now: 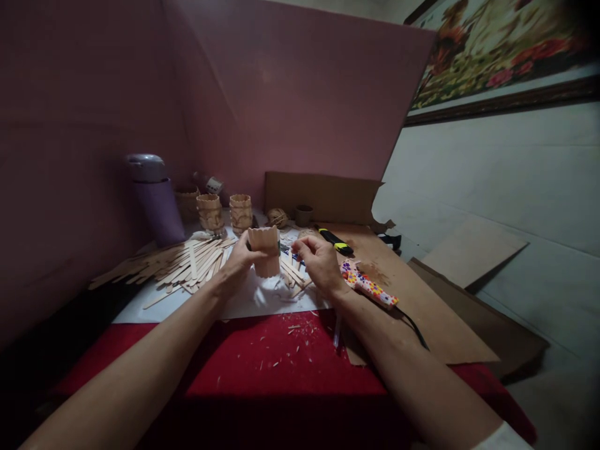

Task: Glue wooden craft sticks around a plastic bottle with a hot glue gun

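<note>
My left hand (238, 261) is wrapped round a small cup of pale wooden craft sticks (265, 251) with a wavy rim, raised a little over the white paper (267, 303). To its right, apart from the cup, is my right hand (321, 261), its thumb and fingertips pinched together. Whatever lies between those fingertips is too small to make out. Loose craft sticks (199, 265) are fanned out left of the cup, and a few shorter sticks (293, 272) lie between my hands. A flower-patterned glue gun (372, 287) rests beside my right wrist.
Two similar stick cups (240, 214) stand behind, near a purple bottle (159, 206). Further back are a twine ball (277, 217) and a small dark pot (304, 215). A yellow-black cutter (335, 240) lies on cardboard (422, 325). Wood scraps litter the red cloth (253, 369).
</note>
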Action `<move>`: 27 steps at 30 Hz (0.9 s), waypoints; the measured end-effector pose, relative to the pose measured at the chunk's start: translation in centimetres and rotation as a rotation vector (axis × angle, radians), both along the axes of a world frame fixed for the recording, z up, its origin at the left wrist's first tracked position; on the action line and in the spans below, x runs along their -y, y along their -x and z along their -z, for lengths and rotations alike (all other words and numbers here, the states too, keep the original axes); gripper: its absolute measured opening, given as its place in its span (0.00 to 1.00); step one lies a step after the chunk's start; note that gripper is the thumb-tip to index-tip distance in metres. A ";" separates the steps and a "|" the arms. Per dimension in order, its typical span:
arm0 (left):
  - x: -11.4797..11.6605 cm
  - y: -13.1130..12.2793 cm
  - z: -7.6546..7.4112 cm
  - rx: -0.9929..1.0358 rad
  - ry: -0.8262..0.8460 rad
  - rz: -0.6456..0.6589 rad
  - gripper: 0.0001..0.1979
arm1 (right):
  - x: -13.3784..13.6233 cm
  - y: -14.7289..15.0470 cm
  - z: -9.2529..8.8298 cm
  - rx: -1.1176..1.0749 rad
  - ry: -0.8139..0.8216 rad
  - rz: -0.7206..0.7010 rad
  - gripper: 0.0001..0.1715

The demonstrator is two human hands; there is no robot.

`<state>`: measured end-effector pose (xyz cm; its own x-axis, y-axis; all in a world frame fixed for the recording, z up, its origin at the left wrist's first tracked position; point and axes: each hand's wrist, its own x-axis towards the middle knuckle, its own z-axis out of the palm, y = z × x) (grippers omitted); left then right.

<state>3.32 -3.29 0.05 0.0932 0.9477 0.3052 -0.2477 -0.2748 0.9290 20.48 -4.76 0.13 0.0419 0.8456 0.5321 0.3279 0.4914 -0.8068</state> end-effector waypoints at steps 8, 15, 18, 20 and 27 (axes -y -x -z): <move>-0.6 0.6 0.8 -0.148 0.040 -0.085 0.37 | -0.5 -0.1 0.6 0.002 -0.004 0.043 0.13; -0.3 0.7 0.2 -0.136 0.047 -0.097 0.41 | -0.4 -0.2 0.6 -0.064 0.051 0.057 0.19; -0.1 0.6 0.1 -0.165 0.039 -0.106 0.40 | -0.3 -0.1 0.6 -0.036 0.034 0.057 0.18; 0.0 0.5 0.2 -0.183 0.032 -0.095 0.39 | -0.2 -0.1 0.6 -0.035 0.035 0.050 0.17; -0.5 0.8 0.4 -0.213 0.039 -0.081 0.30 | 0.1 0.1 0.4 -0.079 0.030 0.014 0.14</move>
<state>2.54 -2.75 -0.31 0.0746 0.9655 0.2494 -0.0238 -0.2483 0.9684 20.39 -4.90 -0.29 0.0949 0.8603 0.5008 0.2690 0.4622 -0.8450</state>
